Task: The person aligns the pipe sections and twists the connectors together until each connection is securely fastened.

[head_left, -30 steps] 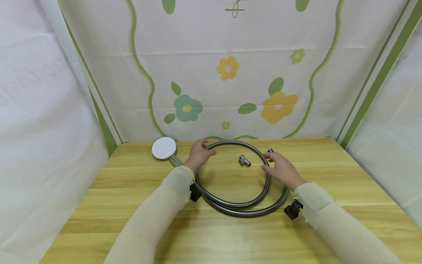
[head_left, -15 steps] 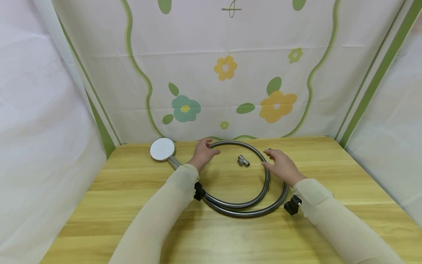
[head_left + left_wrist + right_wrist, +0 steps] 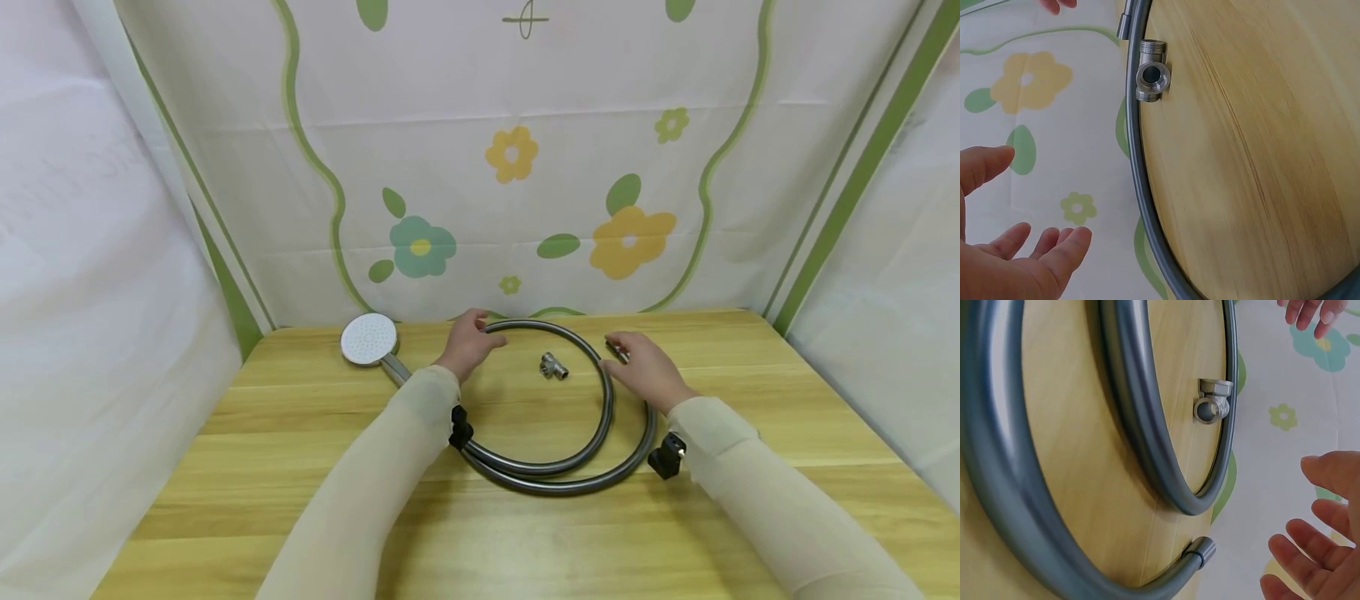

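Shower head (image 3: 369, 338) lying far left on table (image 3: 300, 467). Left hand (image 3: 470, 342) hovering, fingers relaxed, gripping nothing, at hose (image 3: 540, 463) coil's back-left. Metal fitting (image 3: 554, 365) sitting inside coil. Right hand (image 3: 645, 369) hovering, fingers loose, near hose end, holding nothing.

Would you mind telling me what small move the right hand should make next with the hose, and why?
Probably lower the right hand and close its fingers on the free hose end. That hand hovers open just above the end, the left hand is open over the far arc of the hose, and the metal fitting lies untouched inside the coil.
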`<state>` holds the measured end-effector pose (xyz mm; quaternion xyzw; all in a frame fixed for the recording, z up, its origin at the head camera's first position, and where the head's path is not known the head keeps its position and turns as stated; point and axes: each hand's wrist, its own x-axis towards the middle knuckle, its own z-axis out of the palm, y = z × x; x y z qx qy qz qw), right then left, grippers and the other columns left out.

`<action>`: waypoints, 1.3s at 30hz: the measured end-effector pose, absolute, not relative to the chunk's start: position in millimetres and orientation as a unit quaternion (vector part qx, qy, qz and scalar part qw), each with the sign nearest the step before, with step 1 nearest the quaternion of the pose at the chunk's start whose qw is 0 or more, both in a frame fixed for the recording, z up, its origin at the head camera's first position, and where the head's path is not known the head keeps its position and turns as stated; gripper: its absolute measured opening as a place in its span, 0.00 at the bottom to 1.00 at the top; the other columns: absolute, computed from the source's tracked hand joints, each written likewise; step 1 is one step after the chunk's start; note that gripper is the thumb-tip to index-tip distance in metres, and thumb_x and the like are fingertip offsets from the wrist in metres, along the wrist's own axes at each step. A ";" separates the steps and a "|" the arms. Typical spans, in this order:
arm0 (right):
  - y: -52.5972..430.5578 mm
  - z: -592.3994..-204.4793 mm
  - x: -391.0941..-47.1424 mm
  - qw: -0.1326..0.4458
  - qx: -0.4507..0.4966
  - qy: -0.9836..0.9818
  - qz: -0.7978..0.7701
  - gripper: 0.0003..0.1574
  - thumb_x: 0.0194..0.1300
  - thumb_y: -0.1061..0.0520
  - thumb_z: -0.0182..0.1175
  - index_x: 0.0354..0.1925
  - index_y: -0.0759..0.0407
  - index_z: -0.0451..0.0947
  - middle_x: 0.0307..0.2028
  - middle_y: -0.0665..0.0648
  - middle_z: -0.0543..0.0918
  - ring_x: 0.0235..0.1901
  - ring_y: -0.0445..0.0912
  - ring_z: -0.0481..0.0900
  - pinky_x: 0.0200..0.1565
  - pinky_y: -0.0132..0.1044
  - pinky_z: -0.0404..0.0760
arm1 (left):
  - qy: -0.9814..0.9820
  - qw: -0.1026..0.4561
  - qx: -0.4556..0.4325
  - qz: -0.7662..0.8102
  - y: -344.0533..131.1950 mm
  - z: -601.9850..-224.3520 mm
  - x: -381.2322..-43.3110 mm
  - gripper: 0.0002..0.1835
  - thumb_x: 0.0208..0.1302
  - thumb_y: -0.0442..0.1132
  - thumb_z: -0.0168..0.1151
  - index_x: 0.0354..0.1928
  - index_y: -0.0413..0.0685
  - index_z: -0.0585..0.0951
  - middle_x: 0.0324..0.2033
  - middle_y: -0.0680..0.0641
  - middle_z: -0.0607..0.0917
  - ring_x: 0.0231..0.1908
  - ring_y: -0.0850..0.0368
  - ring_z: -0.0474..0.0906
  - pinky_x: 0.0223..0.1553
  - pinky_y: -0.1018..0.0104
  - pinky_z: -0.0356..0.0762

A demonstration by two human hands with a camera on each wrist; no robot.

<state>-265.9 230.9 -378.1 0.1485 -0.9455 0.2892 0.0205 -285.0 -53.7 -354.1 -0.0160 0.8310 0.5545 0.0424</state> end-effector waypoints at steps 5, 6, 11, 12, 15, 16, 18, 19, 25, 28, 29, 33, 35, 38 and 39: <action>234.4 -377.4 -270.9 0.025 0.148 -0.947 0.283 0.35 0.68 0.51 0.59 0.65 0.71 0.65 0.58 0.74 0.71 0.56 0.66 0.71 0.55 0.61 0.70 | 0.834 0.041 -0.013 0.551 -50.6 -355.0 -287.9 0.34 0.62 0.36 0.65 0.68 0.43 0.64 0.61 0.39 0.69 0.62 0.42 0.66 0.58 0.49 0.71; 235.3 -377.2 -271.3 0.026 0.148 -0.948 0.282 0.35 0.69 0.51 0.58 0.65 0.72 0.65 0.58 0.74 0.71 0.56 0.66 0.71 0.55 0.62 0.70 | 0.834 0.042 -0.013 0.551 -49.8 -355.8 -288.4 0.34 0.62 0.36 0.65 0.69 0.43 0.64 0.61 0.39 0.69 0.62 0.42 0.66 0.58 0.49 0.70; 238.7 -374.9 -273.2 0.012 0.136 -0.949 0.284 0.35 0.70 0.52 0.56 0.67 0.71 0.62 0.62 0.74 0.68 0.60 0.67 0.67 0.56 0.62 0.68 | 0.832 0.052 -0.010 0.553 -46.5 -359.4 -289.8 0.34 0.62 0.37 0.65 0.69 0.44 0.64 0.64 0.39 0.68 0.63 0.42 0.66 0.58 0.48 0.70; 239.3 -374.7 -274.2 0.011 0.135 -0.950 0.283 0.35 0.70 0.52 0.56 0.67 0.71 0.62 0.62 0.74 0.67 0.60 0.67 0.67 0.57 0.62 0.68 | 0.831 0.054 -0.009 0.553 -46.2 -360.0 -290.3 0.35 0.62 0.37 0.65 0.69 0.44 0.64 0.64 0.38 0.68 0.63 0.42 0.66 0.59 0.48 0.70; 240.3 -373.3 -277.7 0.007 0.131 -0.949 0.286 0.35 0.71 0.52 0.55 0.68 0.70 0.61 0.62 0.74 0.67 0.61 0.67 0.66 0.56 0.63 0.68 | 0.832 0.064 -0.004 0.551 -45.8 -362.5 -293.0 0.35 0.62 0.39 0.65 0.69 0.45 0.63 0.66 0.38 0.66 0.63 0.41 0.65 0.59 0.47 0.69; 240.6 -372.9 -278.9 0.005 0.130 -0.949 0.288 0.35 0.71 0.52 0.55 0.68 0.70 0.60 0.63 0.74 0.67 0.61 0.67 0.66 0.56 0.63 0.69 | 0.833 0.069 -0.002 0.549 -45.7 -363.4 -293.9 0.35 0.62 0.39 0.65 0.70 0.46 0.63 0.66 0.38 0.65 0.63 0.41 0.65 0.59 0.47 0.69; 241.0 -372.0 -281.3 0.003 0.129 -0.948 0.292 0.36 0.71 0.52 0.55 0.68 0.70 0.60 0.63 0.74 0.66 0.61 0.67 0.65 0.56 0.63 0.69 | 0.836 0.076 -0.001 0.543 -45.4 -365.0 -295.4 0.35 0.63 0.40 0.64 0.70 0.48 0.63 0.67 0.38 0.65 0.63 0.41 0.65 0.58 0.46 0.70; 241.1 -371.7 -282.6 0.001 0.129 -0.947 0.295 0.36 0.71 0.52 0.54 0.69 0.70 0.60 0.63 0.74 0.66 0.61 0.67 0.65 0.56 0.63 0.69 | 0.838 0.079 -0.001 0.540 -45.2 -365.5 -295.9 0.35 0.63 0.41 0.64 0.70 0.48 0.63 0.68 0.39 0.64 0.64 0.41 0.65 0.58 0.46 0.69; 241.9 -372.3 -290.6 -0.003 0.123 -0.948 0.295 0.36 0.71 0.52 0.55 0.68 0.71 0.60 0.63 0.74 0.66 0.61 0.67 0.65 0.56 0.63 0.69 | 0.840 0.080 0.011 0.536 -41.7 -365.3 -295.9 0.36 0.63 0.41 0.65 0.71 0.46 0.62 0.68 0.39 0.64 0.65 0.41 0.63 0.60 0.46 0.68; 242.6 -373.7 -294.4 -0.008 0.115 -0.949 0.295 0.36 0.71 0.53 0.55 0.69 0.70 0.59 0.64 0.74 0.65 0.61 0.68 0.65 0.57 0.63 0.68 | 0.837 0.079 0.016 0.542 -38.7 -364.6 -295.7 0.36 0.62 0.39 0.65 0.70 0.45 0.63 0.68 0.38 0.64 0.65 0.41 0.62 0.60 0.46 0.68; 243.1 -374.4 -295.8 -0.011 0.112 -0.949 0.296 0.36 0.71 0.53 0.55 0.69 0.70 0.59 0.64 0.74 0.65 0.62 0.67 0.65 0.57 0.63 0.68 | 0.835 0.079 0.016 0.544 -37.6 -364.7 -295.6 0.36 0.62 0.39 0.65 0.70 0.45 0.63 0.68 0.38 0.64 0.65 0.40 0.63 0.60 0.46 0.68; 244.8 -378.1 -300.5 -0.022 0.104 -0.949 0.297 0.36 0.71 0.52 0.54 0.69 0.70 0.59 0.65 0.74 0.65 0.62 0.67 0.64 0.57 0.63 0.67 | 0.833 0.082 0.012 0.547 -33.5 -366.2 -296.1 0.37 0.61 0.38 0.66 0.70 0.45 0.62 0.68 0.38 0.64 0.65 0.40 0.63 0.60 0.46 0.69; 246.1 -380.8 -302.8 -0.027 0.100 -0.950 0.296 0.37 0.71 0.52 0.54 0.69 0.70 0.58 0.65 0.74 0.65 0.62 0.67 0.64 0.57 0.63 0.67 | 0.833 0.085 0.009 0.547 -31.5 -367.7 -296.5 0.37 0.61 0.38 0.66 0.71 0.46 0.62 0.68 0.39 0.65 0.65 0.41 0.63 0.60 0.47 0.68; 248.4 -384.5 -306.8 -0.028 0.097 -0.951 0.292 0.37 0.71 0.51 0.54 0.69 0.70 0.58 0.64 0.74 0.65 0.62 0.67 0.65 0.57 0.63 0.68 | 0.829 0.089 0.007 0.552 -28.6 -369.1 -298.6 0.37 0.60 0.37 0.66 0.70 0.45 0.63 0.67 0.40 0.65 0.65 0.41 0.63 0.61 0.48 0.68; 249.2 -385.6 -308.3 -0.028 0.097 -0.952 0.290 0.37 0.71 0.51 0.54 0.69 0.70 0.58 0.64 0.75 0.65 0.61 0.67 0.65 0.57 0.63 0.68 | 0.828 0.090 0.006 0.553 -27.8 -369.5 -299.1 0.37 0.60 0.37 0.66 0.70 0.45 0.63 0.67 0.40 0.65 0.65 0.41 0.63 0.60 0.47 0.68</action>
